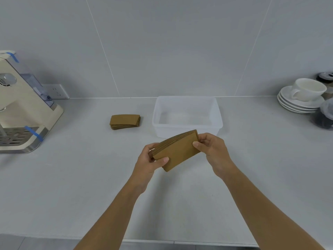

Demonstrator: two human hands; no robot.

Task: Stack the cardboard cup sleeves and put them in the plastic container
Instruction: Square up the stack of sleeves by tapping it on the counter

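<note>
A stack of flat brown cardboard cup sleeves [177, 150] hangs tilted above the counter, just in front of the plastic container [216, 121]. My left hand [149, 159] grips its lower left end and my right hand [212, 150] grips its upper right end. The clear rectangular container stands open at the back of the counter, and nothing shows inside it. A second stack of brown sleeves [124, 121] lies flat on the counter to the left of the container.
A cream coffee machine [21, 109] with blue tape stands at the far left. A white cup on stacked saucers [302, 96] and dark items sit at the far right. The counter's front edge [162, 240] runs along the bottom.
</note>
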